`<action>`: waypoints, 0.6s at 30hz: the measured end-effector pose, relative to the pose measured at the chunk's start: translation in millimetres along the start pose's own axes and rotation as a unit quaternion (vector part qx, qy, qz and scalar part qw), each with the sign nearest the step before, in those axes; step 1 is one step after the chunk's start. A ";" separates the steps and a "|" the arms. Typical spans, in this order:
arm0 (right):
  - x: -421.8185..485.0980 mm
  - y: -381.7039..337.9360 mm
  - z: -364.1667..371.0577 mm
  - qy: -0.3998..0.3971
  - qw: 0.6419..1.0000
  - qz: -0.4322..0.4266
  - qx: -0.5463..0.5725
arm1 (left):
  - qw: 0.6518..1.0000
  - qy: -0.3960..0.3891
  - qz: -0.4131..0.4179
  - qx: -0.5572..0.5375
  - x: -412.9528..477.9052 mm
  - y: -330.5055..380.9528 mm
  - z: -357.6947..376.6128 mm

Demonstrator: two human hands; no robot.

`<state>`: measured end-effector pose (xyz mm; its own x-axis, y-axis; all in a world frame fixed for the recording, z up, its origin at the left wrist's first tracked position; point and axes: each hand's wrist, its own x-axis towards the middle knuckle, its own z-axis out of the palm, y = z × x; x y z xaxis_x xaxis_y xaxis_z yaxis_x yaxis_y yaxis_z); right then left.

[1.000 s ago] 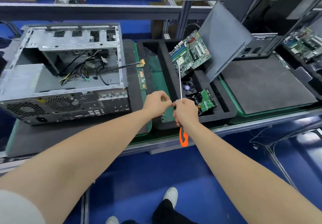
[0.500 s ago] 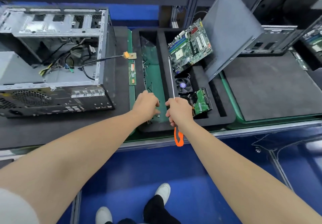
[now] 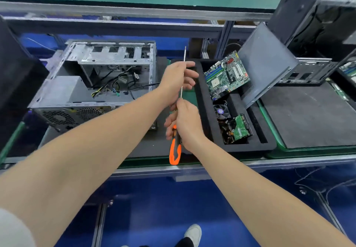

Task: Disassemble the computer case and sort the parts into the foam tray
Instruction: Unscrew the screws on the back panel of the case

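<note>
Computer case (image 3: 96, 85) mostly stripped, cables remain. Hands lifted off foam tray (image 3: 207, 102). Right hand (image 3: 187, 124) grips screwdriver (image 3: 174, 151), left hand (image 3: 178, 79) loose-fingered beside shaft. Next fastener likely.

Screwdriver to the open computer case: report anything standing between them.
Nothing solid blocks it. The screwdriver, in the right hand's grip, stands just right of the computer case, whose open side faces up. Only the person's own left hand sits at the shaft, its forearm crossing the case's near right corner. Loose cables lie inside.
</note>
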<state>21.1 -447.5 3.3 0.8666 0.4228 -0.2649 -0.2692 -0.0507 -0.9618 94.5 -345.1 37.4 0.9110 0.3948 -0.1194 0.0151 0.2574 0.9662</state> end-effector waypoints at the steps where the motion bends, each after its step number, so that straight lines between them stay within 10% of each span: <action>1: -7.2 -1.9 15.4 -0.008 1.000 -0.003 0.001 | 1.000 0.007 -0.003 -0.013 -4.3 8.2 -12.2; 18: -118.2 49.3 270.0 -0.137 0.988 0.041 -0.055 | 0.963 0.204 -0.076 -0.162 -118.1 51.6 -297.5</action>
<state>-208.1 -255.7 6.1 0.6932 0.6415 -0.3285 -0.2738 -0.1872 -0.9434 -134.9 -116.0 33.4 0.6703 0.6269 -0.3970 -0.0539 0.5747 0.8166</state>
